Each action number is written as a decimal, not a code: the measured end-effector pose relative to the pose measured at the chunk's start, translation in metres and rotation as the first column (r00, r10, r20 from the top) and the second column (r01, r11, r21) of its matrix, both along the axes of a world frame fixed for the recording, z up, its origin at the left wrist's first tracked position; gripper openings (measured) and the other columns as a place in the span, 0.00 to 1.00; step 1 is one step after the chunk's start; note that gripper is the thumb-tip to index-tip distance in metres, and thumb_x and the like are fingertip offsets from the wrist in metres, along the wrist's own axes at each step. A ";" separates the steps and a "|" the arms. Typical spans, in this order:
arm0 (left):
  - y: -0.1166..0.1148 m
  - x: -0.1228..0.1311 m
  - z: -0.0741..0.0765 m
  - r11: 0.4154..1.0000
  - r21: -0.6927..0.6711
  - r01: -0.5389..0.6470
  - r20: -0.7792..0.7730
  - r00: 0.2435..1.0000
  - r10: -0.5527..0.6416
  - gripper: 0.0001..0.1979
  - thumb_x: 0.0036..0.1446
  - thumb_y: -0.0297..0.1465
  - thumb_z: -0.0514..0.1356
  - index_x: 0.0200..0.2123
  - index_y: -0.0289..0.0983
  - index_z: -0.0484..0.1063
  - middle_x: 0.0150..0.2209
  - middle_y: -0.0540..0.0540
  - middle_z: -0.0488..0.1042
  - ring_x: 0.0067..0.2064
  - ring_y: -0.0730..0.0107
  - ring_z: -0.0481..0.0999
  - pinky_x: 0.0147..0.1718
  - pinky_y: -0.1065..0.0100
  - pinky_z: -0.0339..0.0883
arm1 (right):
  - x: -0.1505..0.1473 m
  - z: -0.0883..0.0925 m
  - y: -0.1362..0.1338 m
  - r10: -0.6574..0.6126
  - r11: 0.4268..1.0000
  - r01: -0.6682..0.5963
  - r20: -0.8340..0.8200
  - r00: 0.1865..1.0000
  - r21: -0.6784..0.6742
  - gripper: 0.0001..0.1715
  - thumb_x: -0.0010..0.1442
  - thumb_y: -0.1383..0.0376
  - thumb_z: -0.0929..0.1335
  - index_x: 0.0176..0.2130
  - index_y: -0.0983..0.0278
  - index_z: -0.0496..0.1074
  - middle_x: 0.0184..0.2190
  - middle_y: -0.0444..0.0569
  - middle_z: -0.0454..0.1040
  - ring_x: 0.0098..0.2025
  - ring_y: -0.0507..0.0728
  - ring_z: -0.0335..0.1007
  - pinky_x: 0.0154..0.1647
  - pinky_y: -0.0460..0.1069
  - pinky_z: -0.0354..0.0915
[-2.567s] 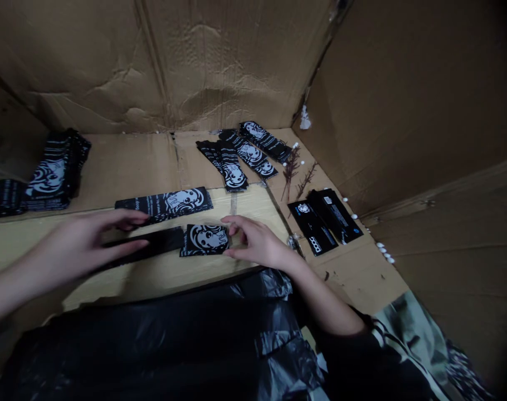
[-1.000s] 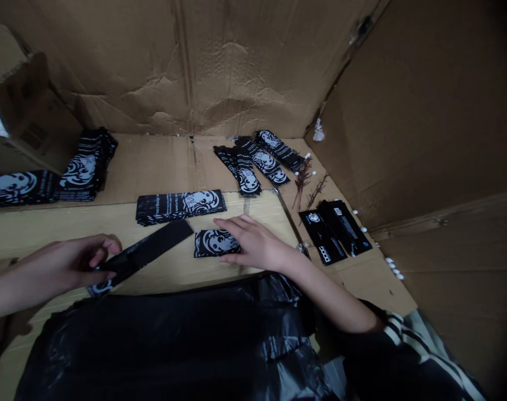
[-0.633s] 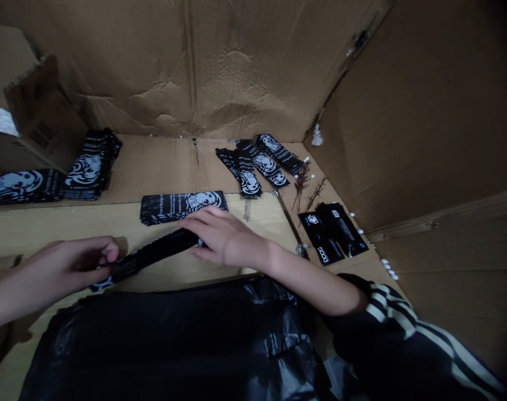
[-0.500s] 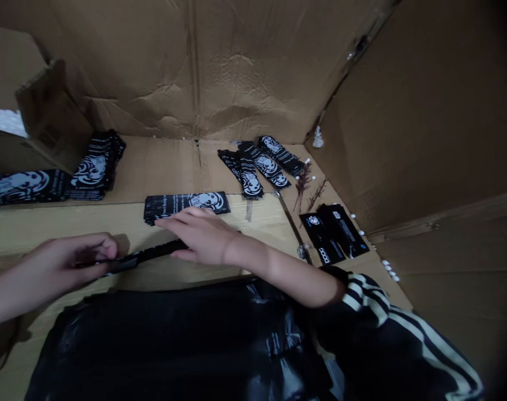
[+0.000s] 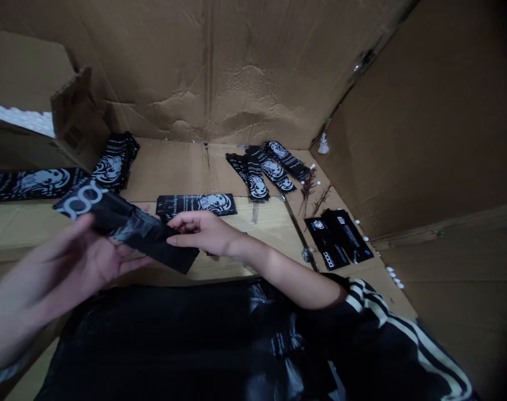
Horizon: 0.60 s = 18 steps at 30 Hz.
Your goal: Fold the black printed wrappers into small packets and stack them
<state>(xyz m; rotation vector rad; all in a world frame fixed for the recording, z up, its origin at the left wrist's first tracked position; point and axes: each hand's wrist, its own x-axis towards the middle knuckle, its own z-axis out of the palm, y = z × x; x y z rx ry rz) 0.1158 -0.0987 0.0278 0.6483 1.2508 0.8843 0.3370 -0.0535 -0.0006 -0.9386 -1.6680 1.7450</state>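
Note:
A flat black plastic packet (image 5: 132, 229) with white looped lettering at its left end is held up, tilted, between both hands. My left hand (image 5: 90, 259) grips it from below, thumb on the near face and fingers behind. My right hand (image 5: 207, 231) pinches its right part between thumb and fingertips. Just beyond the right hand lies a stack of black printed packets (image 5: 195, 205) with a white face design, partly covered by the fingers. A large black plastic bag (image 5: 174, 334) spreads across the front, below both hands.
Several printed packets (image 5: 272, 167) lie at the back; more packets (image 5: 111, 164) rest at the left beside an open cardboard box (image 5: 76, 117) holding white bits. Two black cards (image 5: 339, 236) and dark twigs (image 5: 307, 186) lie to the right. Cardboard walls (image 5: 253, 72) enclose the surface.
The packet, seen edge-on and low before, is now raised and turned so its lettered face shows. My left hand has turned palm-up beneath it. The view has shifted slightly left.

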 end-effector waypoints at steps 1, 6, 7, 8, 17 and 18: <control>0.000 0.010 0.002 1.000 -0.022 0.005 0.004 1.000 -0.005 0.24 0.62 0.47 0.62 0.57 0.44 0.78 0.59 0.45 0.82 0.62 0.45 0.77 0.48 0.56 0.81 | 0.004 0.001 -0.002 -0.003 1.000 0.003 -0.012 1.000 -0.009 0.06 0.62 0.71 0.76 0.38 0.63 0.76 0.34 0.41 0.80 0.38 0.51 0.77 0.50 0.51 0.75; -0.002 0.033 0.004 1.000 0.004 0.027 0.002 1.000 -0.027 0.26 0.59 0.37 0.67 0.61 0.42 0.77 0.58 0.42 0.82 0.59 0.49 0.80 0.46 0.64 0.83 | 0.046 0.002 -0.011 -0.148 0.974 0.114 0.174 0.974 0.195 0.10 0.66 0.66 0.74 0.48 0.63 0.76 0.40 0.45 0.81 0.44 0.53 0.79 0.53 0.53 0.74; -0.002 0.034 0.004 1.000 -0.010 0.009 -0.007 1.000 -0.009 0.26 0.60 0.36 0.66 0.62 0.43 0.77 0.58 0.42 0.82 0.57 0.49 0.81 0.45 0.64 0.84 | 0.057 0.002 -0.013 -0.175 0.950 0.088 0.275 0.945 0.301 0.14 0.65 0.66 0.75 0.50 0.64 0.76 0.43 0.47 0.82 0.47 0.55 0.79 0.56 0.55 0.73; -0.002 0.034 0.004 0.999 -0.031 -0.004 -0.008 1.000 0.003 0.26 0.61 0.35 0.65 0.63 0.43 0.76 0.58 0.43 0.82 0.56 0.50 0.82 0.44 0.65 0.84 | 0.067 0.002 -0.015 -0.214 0.911 0.042 0.385 0.898 0.409 0.17 0.64 0.66 0.76 0.52 0.64 0.77 0.46 0.49 0.82 0.51 0.58 0.79 0.59 0.57 0.71; 0.004 0.043 0.004 0.983 -0.156 -0.097 0.042 0.994 0.105 0.22 0.70 0.28 0.56 0.63 0.47 0.76 0.57 0.46 0.83 0.51 0.61 0.85 0.41 0.64 0.85 | 0.087 -0.005 -0.031 -0.248 0.795 -0.289 0.721 0.646 0.533 0.42 0.62 0.58 0.79 0.69 0.66 0.68 0.60 0.63 0.78 0.64 0.69 0.72 0.65 0.66 0.64; 0.005 0.045 0.004 0.978 -0.175 -0.114 0.043 0.991 0.123 0.21 0.71 0.27 0.55 0.63 0.47 0.76 0.56 0.46 0.83 0.50 0.62 0.85 0.41 0.64 0.85 | 0.087 -0.005 -0.031 -0.255 0.801 -0.262 0.703 0.663 0.538 0.41 0.62 0.58 0.78 0.68 0.65 0.68 0.60 0.62 0.78 0.64 0.69 0.72 0.65 0.66 0.65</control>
